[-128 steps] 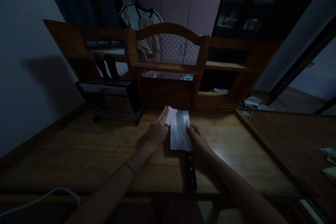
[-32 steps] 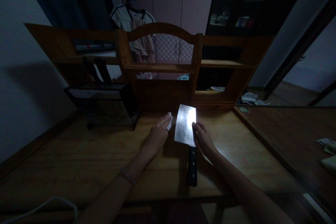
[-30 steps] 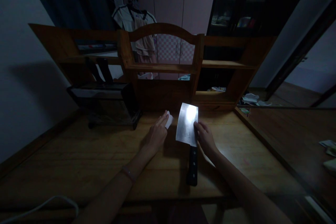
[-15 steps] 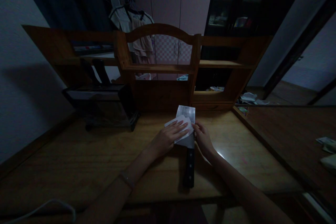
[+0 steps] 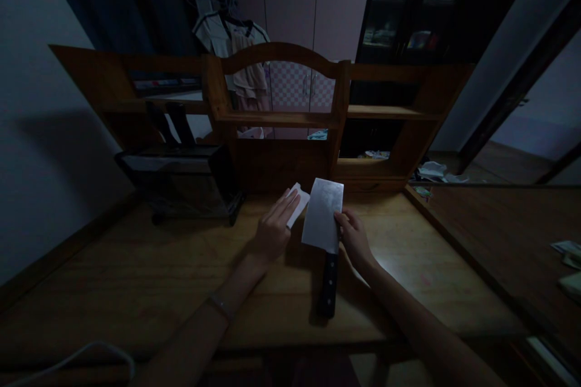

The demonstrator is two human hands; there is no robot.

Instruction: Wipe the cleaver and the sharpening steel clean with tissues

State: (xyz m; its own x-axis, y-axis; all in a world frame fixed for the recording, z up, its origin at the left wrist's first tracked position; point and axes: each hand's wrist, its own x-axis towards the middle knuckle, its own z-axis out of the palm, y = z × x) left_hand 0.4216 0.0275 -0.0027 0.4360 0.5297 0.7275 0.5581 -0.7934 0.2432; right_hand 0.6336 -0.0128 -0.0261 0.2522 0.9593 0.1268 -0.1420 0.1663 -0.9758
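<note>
A cleaver [image 5: 323, 211] with a broad metal blade and a black riveted handle points away from me over the wooden desk. My right hand [image 5: 354, 236] pinches the blade's right edge between thumb and fingers, above the handle. Just left of the blade, my left hand [image 5: 276, 227] holds a folded white tissue [image 5: 298, 205], its fingers pressed against it. A small gap separates the tissue from the cleaver. The fingertips of my right hand behind the blade are hidden.
A dark knife block [image 5: 181, 178] with two black-handled tools stands at the desk's left. Wooden shelving [image 5: 281, 118] rises along the back edge. A white cable [image 5: 100, 344] lies at the lower left. Papers [image 5: 569, 254] rest on the brown surface at right.
My left hand has moved left off the blade with the tissue, uncovering the blade's face. My right hand still grips the blade's right edge.
</note>
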